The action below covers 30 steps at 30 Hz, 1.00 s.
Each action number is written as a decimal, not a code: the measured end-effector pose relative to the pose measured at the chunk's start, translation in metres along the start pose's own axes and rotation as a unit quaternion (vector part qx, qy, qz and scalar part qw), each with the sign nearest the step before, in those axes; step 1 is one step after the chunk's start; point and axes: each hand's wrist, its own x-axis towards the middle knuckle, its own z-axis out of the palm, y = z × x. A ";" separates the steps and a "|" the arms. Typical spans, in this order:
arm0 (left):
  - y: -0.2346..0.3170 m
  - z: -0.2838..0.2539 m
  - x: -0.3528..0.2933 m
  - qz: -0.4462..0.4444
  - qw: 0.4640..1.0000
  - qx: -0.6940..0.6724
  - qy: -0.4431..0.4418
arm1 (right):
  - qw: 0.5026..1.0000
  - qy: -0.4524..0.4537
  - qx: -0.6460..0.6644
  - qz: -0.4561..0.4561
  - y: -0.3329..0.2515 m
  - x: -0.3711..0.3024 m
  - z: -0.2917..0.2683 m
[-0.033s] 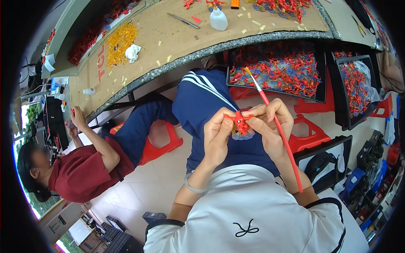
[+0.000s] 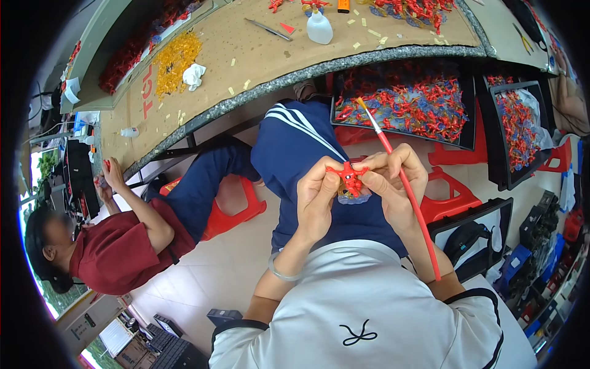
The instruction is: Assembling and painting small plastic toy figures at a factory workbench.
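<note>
My figurine point(image 2: 350, 179) is red with a small black-and-white spot; the paintbrush point(image 2: 410, 194) in my right grip point(image 2: 396, 195) runs red, silver, then tan. Ahead of that grip, the brown tabletop point(image 2: 267, 64) has an edge of speckled grey.

Your view has shifted very slightly: at the frame's upper centre, the white bottle point(image 2: 319, 29) and slender tool point(image 2: 267, 29) appear marginally farther right.
</note>
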 end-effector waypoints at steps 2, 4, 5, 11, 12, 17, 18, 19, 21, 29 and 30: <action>-0.003 -0.007 -0.003 -0.005 1.000 0.007 0.007 | 1.000 -0.003 -0.004 -0.002 0.000 0.000 0.002; -0.004 -0.012 -0.005 -0.006 1.000 0.010 0.009 | 1.000 -0.007 -0.003 0.001 0.001 -0.001 0.004; -0.004 -0.012 -0.006 -0.006 1.000 0.008 0.009 | 1.000 -0.008 -0.002 0.002 0.002 -0.001 0.004; -0.005 -0.014 -0.006 -0.014 1.000 -0.004 0.025 | 1.000 -0.020 -0.002 0.008 0.003 0.000 0.007; -0.005 -0.015 -0.006 -0.016 1.000 -0.014 0.017 | 1.000 -0.021 -0.001 0.009 0.003 0.000 0.007; -0.003 -0.015 -0.007 -0.026 0.999 -0.029 0.016 | 1.000 -0.021 0.010 0.012 0.004 0.001 0.007; -0.004 -0.015 -0.008 -0.027 0.999 -0.025 0.020 | 1.000 -0.017 0.009 0.010 0.005 0.001 0.007; -0.004 -0.015 -0.007 -0.023 1.000 -0.016 0.014 | 1.000 -0.014 0.008 0.008 0.006 0.002 0.007; -0.003 -0.014 -0.005 -0.016 1.000 0.002 0.002 | 1.000 -0.003 0.014 0.015 0.007 0.002 0.007; 0.009 0.002 -0.007 -0.053 0.997 -0.056 0.011 | 0.998 0.061 -0.004 0.009 0.016 0.003 0.002; 0.010 0.003 -0.007 -0.058 0.996 -0.058 0.018 | 0.998 0.063 0.006 0.018 0.016 0.003 0.002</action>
